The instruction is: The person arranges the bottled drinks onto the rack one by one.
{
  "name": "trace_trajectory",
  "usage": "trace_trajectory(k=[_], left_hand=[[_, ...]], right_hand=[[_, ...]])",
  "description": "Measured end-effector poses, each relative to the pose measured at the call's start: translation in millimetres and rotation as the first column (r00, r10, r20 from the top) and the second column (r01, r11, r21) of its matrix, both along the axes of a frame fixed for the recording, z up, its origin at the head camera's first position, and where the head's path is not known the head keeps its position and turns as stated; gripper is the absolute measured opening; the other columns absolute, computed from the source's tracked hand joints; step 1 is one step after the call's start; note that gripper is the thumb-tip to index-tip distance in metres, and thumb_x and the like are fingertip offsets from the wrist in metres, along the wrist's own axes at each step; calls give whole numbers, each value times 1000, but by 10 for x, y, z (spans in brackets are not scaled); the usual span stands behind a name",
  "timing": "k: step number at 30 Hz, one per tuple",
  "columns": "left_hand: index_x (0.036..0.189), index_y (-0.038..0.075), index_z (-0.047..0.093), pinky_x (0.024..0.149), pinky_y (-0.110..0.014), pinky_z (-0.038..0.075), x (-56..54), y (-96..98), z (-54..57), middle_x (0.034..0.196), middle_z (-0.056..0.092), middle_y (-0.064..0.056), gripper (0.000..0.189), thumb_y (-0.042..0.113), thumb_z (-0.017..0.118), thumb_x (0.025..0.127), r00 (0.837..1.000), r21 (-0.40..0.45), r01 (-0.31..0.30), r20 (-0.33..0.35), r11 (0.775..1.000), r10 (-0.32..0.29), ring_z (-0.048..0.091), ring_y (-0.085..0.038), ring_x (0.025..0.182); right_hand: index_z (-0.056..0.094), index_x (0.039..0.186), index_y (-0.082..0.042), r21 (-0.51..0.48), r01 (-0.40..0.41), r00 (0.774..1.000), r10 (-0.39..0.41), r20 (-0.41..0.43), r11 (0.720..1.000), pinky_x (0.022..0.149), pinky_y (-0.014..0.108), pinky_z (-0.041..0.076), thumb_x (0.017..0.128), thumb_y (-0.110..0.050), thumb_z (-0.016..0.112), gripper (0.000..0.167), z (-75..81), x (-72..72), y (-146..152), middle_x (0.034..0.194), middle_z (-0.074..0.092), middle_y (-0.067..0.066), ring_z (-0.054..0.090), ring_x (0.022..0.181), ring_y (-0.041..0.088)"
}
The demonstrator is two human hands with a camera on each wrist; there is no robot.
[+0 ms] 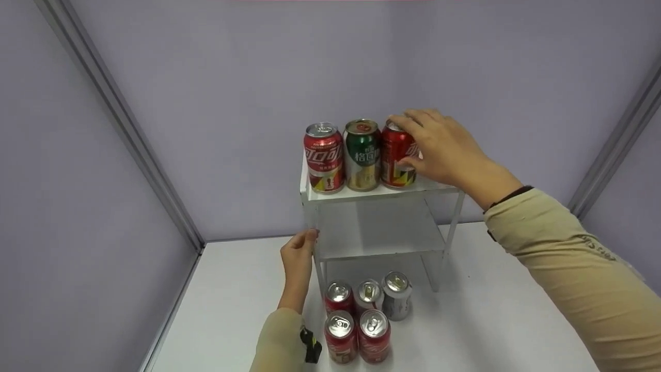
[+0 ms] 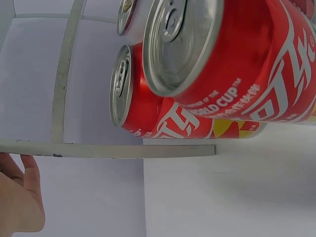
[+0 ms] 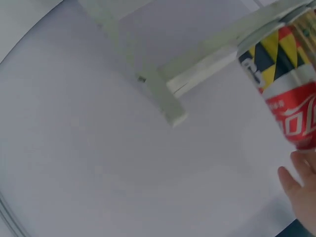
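Observation:
A white two-tier shelf rack (image 1: 382, 195) has three drink cans standing in a row on its top. A red cola can (image 1: 324, 160) stands left, a green-and-gold can (image 1: 362, 157) in the middle, and another red cola can (image 1: 395, 173) right. My right hand (image 1: 446, 150) reaches over that right can, fingers at its top rim, thumb overlapping its front in the head view. In the right wrist view the fingertips (image 3: 296, 160) are by the can's top, its side uncovered. Low at the rack's left side, my left hand (image 1: 298, 253) pinches the upright, fingertips (image 2: 30, 163) against the bar.
Several cans are bunched on the white table before the rack: red cola cans (image 1: 374, 336) in front, a silver-white can (image 1: 396, 297) behind right. The rack's lower shelf (image 1: 379, 232) sits under the top one. Pale panels (image 1: 248, 103) with metal posts (image 1: 139, 139) enclose the table.

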State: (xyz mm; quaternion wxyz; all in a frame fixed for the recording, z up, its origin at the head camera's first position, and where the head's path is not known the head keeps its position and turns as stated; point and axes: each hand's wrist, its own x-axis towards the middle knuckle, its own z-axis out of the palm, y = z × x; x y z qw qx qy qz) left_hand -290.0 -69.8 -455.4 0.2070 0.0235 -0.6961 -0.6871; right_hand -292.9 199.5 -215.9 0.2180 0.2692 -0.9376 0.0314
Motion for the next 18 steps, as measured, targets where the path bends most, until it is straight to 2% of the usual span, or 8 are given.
trace_trajectory(k=[4, 7, 11, 18], left_hand=[[102, -5, 73, 76, -26, 51, 13, 11, 2, 99, 72, -15, 27, 21, 66, 97, 1000, -10, 9, 6, 1000, -8, 64, -19, 91], [102, -5, 73, 84, -33, 52, 25, 12, 0, 102, 72, -17, 30, 23, 65, 97, 1000, -6, 16, 10, 1000, -16, 66, -25, 97], [101, -4, 74, 89, -38, 52, 27, 8, 1, 103, 72, -16, 30, 24, 65, 97, 1000, -3, 15, 11, 1000, -15, 66, -28, 100], [100, -2, 75, 79, -28, 52, 27, 1, -11, 99, 73, -12, 27, 23, 67, 95, 1000, 1, -11, 5, 1000, 11, 66, -22, 94]], right_hand=[[40, 149, -8, -29, -68, 997, 69, 34, 997, 112, 56, 28, 88, -13, 77, 72, 18, -17, 119, 150, 40, 20, 36, 138, 42], [43, 146, -7, -56, -115, 993, 117, 29, 992, 110, 55, 33, 89, -7, 74, 65, -22, -30, 145, 148, 43, 19, 39, 136, 39], [48, 142, -3, -73, -152, 987, 148, -57, 986, 103, 53, 42, 88, 1, 73, 60, -99, -42, 113, 142, 48, 21, 44, 132, 39], [49, 139, 1, -54, -117, 976, 105, -192, 992, 100, 51, 45, 88, -5, 75, 57, -179, -38, 1, 132, 53, 26, 49, 123, 41]])
